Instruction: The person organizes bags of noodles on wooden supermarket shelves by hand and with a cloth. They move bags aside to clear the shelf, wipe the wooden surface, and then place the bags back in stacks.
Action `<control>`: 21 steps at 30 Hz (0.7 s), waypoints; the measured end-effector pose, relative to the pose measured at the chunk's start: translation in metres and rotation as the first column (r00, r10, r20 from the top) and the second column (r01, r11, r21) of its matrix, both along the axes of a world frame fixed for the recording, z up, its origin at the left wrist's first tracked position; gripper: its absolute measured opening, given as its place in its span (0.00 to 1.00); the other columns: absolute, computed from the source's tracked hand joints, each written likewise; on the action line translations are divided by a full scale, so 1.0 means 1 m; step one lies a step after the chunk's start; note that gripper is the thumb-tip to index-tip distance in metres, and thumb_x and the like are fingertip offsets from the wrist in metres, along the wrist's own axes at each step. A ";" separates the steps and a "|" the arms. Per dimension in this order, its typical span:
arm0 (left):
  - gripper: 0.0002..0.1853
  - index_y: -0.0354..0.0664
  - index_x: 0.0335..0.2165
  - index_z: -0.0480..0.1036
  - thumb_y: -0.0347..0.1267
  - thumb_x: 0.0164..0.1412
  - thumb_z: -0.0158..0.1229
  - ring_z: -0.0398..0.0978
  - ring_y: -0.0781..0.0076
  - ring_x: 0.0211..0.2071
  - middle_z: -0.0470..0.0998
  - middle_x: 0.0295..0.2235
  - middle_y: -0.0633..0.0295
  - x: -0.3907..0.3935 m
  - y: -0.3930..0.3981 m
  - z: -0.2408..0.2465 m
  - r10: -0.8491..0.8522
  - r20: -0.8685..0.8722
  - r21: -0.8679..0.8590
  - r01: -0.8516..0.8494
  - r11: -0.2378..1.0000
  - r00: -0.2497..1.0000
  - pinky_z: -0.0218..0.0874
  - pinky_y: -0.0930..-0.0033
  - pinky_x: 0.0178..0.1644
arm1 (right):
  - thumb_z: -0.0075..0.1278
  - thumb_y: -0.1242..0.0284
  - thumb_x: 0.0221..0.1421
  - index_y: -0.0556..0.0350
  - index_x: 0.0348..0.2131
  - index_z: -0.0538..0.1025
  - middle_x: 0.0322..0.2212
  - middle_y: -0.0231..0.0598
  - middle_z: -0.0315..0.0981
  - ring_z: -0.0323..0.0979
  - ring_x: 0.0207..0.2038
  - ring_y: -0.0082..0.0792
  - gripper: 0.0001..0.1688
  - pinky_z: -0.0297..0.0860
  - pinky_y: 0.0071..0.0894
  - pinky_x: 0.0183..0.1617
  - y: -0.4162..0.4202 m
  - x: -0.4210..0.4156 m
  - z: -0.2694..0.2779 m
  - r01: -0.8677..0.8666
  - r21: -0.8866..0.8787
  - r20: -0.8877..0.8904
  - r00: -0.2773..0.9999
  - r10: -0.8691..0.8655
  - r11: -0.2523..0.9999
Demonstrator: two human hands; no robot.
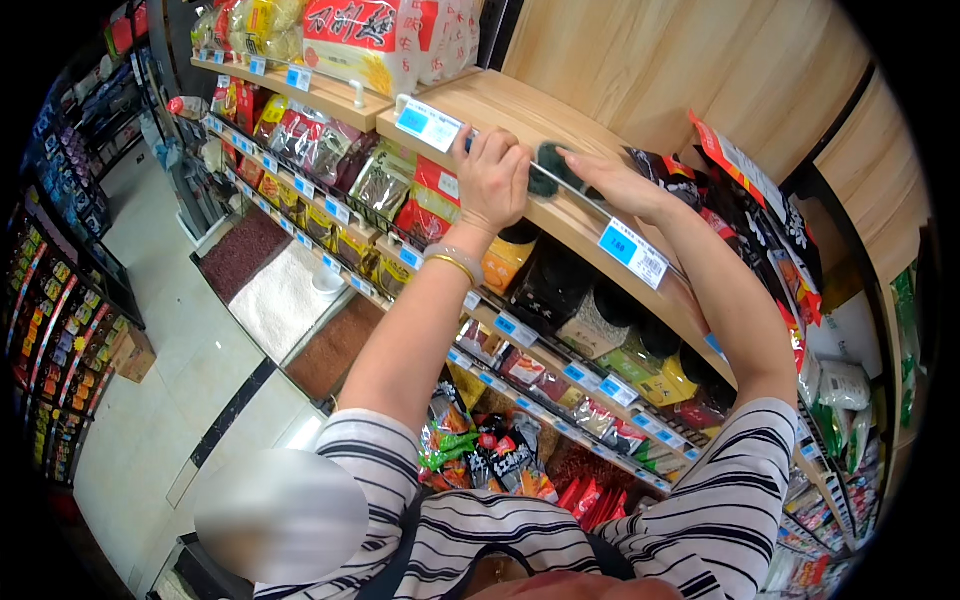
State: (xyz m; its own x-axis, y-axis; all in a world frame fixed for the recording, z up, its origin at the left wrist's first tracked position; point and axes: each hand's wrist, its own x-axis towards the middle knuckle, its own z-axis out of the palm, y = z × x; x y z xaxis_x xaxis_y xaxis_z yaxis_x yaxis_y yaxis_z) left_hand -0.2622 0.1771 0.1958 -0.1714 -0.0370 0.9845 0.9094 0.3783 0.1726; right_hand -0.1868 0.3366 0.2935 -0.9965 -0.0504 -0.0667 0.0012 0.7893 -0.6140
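My left hand point(491, 180), with bracelets at the wrist, is curled around the thin metal rail point(564, 184) along the front edge of a wooden shelf point(510, 105). Just left of its knuckles sits a price tag point(427, 124). My right hand point(619, 184) is held flat with fingers extended over the rail, its thumb hidden. Beside its fingertips lies a dark green cloth or pad point(551, 166) at the shelf edge; whether they touch is unclear. Another price tag point(634, 253) hangs on the rail below my right wrist.
Noodle bags point(352, 37) stand on the left of the upper shelf. Dark packets point(750, 202) lean at its right end. Lower shelves hold packaged grains point(592, 315). Bins of white grain point(277, 292) and reddish grain point(334, 349) are below left, beside a tiled floor point(180, 300).
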 end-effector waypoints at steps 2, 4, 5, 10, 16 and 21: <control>0.07 0.46 0.23 0.68 0.34 0.51 0.46 0.65 0.67 0.36 0.65 0.26 0.64 0.000 0.004 -0.002 -0.012 0.001 0.007 0.011 1.000 1.000 0.41 0.55 0.51 | 0.30 0.51 0.58 0.50 0.51 0.64 0.49 0.35 0.62 0.58 0.50 0.26 0.31 0.52 0.22 0.54 0.005 0.006 -0.005 -0.048 0.049 -0.002 0.999 0.048 0.998; 0.07 0.46 0.23 0.68 0.34 0.52 0.45 0.65 0.67 0.36 0.66 0.26 0.64 0.000 0.002 -0.002 0.003 -0.008 0.006 -0.003 1.000 1.000 0.41 0.55 0.51 | 0.28 0.49 0.57 0.48 0.51 0.64 0.49 0.35 0.62 0.56 0.52 0.28 0.31 0.50 0.24 0.56 -0.011 0.023 0.014 0.011 -0.055 0.178 0.984 -0.001 0.998; 0.07 0.46 0.23 0.68 0.34 0.52 0.45 0.65 0.67 0.36 0.66 0.26 0.64 0.000 0.003 -0.003 0.010 -0.013 0.007 -0.010 1.000 1.000 0.41 0.55 0.51 | 0.29 0.48 0.57 0.49 0.50 0.66 0.48 0.36 0.63 0.57 0.50 0.28 0.32 0.51 0.26 0.56 -0.001 0.020 0.007 -0.040 -0.034 0.132 0.990 0.045 0.999; 0.09 0.47 0.23 0.68 0.36 0.53 0.43 0.65 0.67 0.37 0.66 0.26 0.65 -0.002 0.002 -0.003 0.032 -0.026 -0.019 -0.033 0.999 0.999 0.41 0.55 0.51 | 0.32 0.51 0.57 0.58 0.42 0.72 0.39 0.33 0.69 0.63 0.39 0.20 0.31 0.57 0.17 0.47 -0.008 0.039 0.002 0.070 -0.206 0.144 0.989 -0.040 0.976; 0.08 0.45 0.31 0.68 0.33 0.56 0.43 0.63 0.60 0.44 0.68 0.36 0.60 0.004 0.002 0.003 0.016 0.011 -0.107 -0.015 0.994 1.000 0.38 0.49 0.53 | 0.31 0.47 0.55 0.48 0.35 0.77 0.39 0.36 0.71 0.64 0.41 0.28 0.31 0.57 0.21 0.47 0.016 0.021 -0.022 0.053 -0.076 -0.060 0.997 -0.057 0.996; 0.14 0.41 0.40 0.64 0.29 0.52 0.50 0.59 0.53 0.45 0.64 0.42 0.53 0.062 0.000 -0.008 -0.215 0.121 0.194 0.189 0.963 0.969 0.47 0.57 0.50 | 0.31 0.51 0.58 0.58 0.33 0.77 0.43 0.36 0.68 0.61 0.45 0.26 0.31 0.54 0.23 0.52 0.003 0.031 -0.016 0.044 -0.031 -0.161 0.986 -0.048 0.999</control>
